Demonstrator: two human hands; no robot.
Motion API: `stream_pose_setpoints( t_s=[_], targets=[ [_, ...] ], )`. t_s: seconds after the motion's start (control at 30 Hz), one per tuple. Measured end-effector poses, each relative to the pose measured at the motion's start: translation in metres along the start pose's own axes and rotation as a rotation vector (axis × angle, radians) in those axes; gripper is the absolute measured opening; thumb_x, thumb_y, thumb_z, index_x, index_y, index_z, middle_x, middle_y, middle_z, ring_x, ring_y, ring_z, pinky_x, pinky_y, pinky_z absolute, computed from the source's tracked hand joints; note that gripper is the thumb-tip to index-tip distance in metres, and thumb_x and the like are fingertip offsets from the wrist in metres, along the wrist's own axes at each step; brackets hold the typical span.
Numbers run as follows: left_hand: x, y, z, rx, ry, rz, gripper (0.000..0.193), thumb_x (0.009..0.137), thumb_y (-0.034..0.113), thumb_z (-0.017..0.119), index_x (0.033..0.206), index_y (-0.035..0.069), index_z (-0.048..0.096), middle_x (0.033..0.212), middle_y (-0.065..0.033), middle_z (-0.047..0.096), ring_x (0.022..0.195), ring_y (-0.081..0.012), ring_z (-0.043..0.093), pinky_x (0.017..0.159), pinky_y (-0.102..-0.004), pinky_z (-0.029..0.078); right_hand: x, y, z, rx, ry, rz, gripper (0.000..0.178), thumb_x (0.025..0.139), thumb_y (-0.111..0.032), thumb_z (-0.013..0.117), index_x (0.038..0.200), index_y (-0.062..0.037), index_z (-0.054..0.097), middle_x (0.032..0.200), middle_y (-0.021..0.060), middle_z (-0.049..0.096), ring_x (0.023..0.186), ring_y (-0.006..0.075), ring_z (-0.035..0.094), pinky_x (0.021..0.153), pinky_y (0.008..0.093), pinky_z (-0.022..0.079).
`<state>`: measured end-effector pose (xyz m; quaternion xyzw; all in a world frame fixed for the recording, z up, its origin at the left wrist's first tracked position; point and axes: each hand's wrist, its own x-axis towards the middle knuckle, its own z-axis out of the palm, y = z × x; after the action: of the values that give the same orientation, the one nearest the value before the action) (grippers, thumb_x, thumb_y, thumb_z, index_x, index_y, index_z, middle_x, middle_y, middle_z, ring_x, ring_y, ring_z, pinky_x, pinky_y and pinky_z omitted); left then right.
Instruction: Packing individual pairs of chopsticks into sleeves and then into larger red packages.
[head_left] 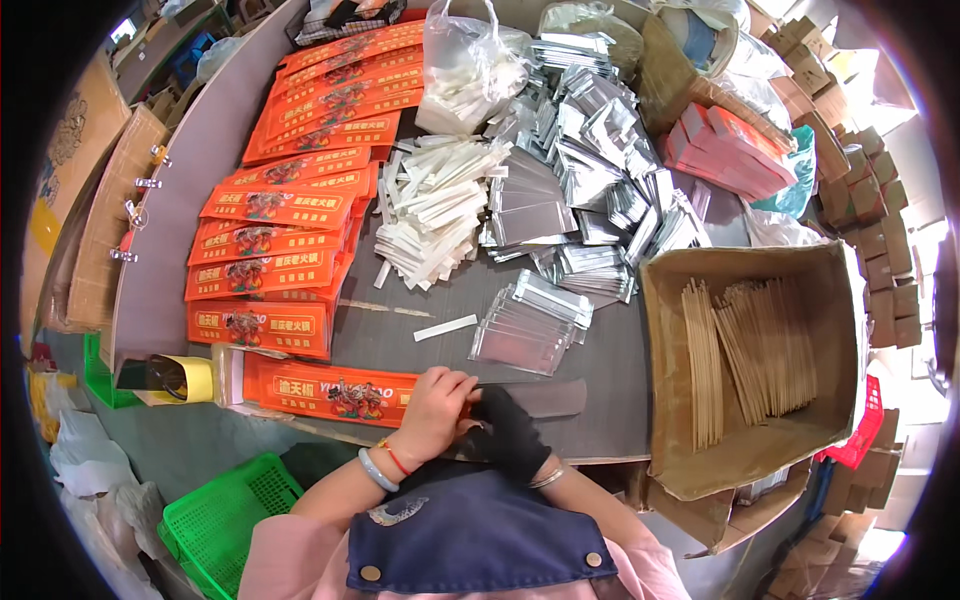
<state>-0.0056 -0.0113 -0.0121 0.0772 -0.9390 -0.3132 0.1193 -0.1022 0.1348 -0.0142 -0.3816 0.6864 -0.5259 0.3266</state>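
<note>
Stacked brown cartons (pixel 880 225) fill the right background, and a grey worktop (pixel 395 325) spreads out before the person, crowded with flat packaging. Down its left side runs an overlapping row of red printed packets (pixel 265 270); beside them sit a heap of white strips (pixel 440 205) and a large spread of clear and silvery sleeves (pixel 600 150). One loose white strip (pixel 446 327) lies just left of a smaller batch of clear sleeves (pixel 530 325), beyond the hands.

Near the front edge, another red packet (pixel 330 392) lies lengthwise, its printed face up, mostly to the left of the grip; its right end runs under the bare left hand (pixel 437 405). That hand is curled, its fingertips drawn in toward the right hand (pixel 510 435), which wears a black glove. Both hands meet with bent fingers and little gap between them; whether anything is pinched there is hidden, so I cannot tell how firmly either is closed. A dark, see-through strip (pixel 550 398) reaches out flat to the right of the gloved fingers.

Farther right, an open cardboard box (pixel 668 400) holds bundles of thin wooden sticks (pixel 770 350). Below the bench at left stands a green basket (pixel 235 510).
</note>
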Motion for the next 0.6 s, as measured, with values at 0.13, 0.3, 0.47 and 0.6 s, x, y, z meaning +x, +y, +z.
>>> stream_pose_setpoints(
  t_s=[0.13,0.3,0.47,0.6],
  targets=[
    [0.006,0.005,-0.021,-0.055,-0.085,-0.016,0.068,0.055,0.019,0.085,0.117,0.004,0.061,0.109,-0.0118,0.058,0.103,-0.0324,0.053,0.09,-0.0417,0.045,0.002,-0.019,-0.042,-0.847,0.025,-0.123,0.071,0.063,-0.042,0.082,0.12,-0.0105,0.056,0.111,0.0087,0.058,0.107,0.0278,0.053,0.092,0.046,0.037],
    [0.023,0.023,-0.059,0.135,-0.223,0.157,0.037,0.065,0.013,0.076,0.099,0.008,0.063,0.106,-0.0123,0.057,0.1,-0.0305,0.053,0.086,-0.0414,0.046,0.01,-0.042,-0.061,-0.9,-0.013,-0.254,0.064,0.06,-0.042,0.083,0.112,-0.013,0.059,0.106,0.0059,0.058,0.102,0.0267,0.054,0.091,0.0465,0.034],
    [0.072,0.003,-0.139,0.171,-0.159,0.308,0.014,0.067,0.004,0.067,0.079,0.006,0.06,0.105,-0.0141,0.055,0.1,-0.0321,0.053,0.085,-0.043,0.047,0.009,-0.072,-0.102,-0.897,0.213,-0.178,0.062,0.059,-0.038,0.084,0.109,-0.0119,0.059,0.101,0.0072,0.059,0.097,0.0281,0.056,0.09,0.0453,0.035],
    [0.036,-0.035,-0.124,0.231,0.225,-0.219,0.045,0.066,0.012,0.079,0.107,0.003,0.063,0.135,-0.0219,0.044,0.125,-0.0431,0.042,0.103,-0.0509,0.037,-0.006,-0.059,-0.105,-0.965,0.245,-0.078,0.063,0.059,-0.038,0.084,0.109,-0.0102,0.058,0.098,0.0082,0.059,0.096,0.0288,0.056,0.088,0.0438,0.037]
  ],
)
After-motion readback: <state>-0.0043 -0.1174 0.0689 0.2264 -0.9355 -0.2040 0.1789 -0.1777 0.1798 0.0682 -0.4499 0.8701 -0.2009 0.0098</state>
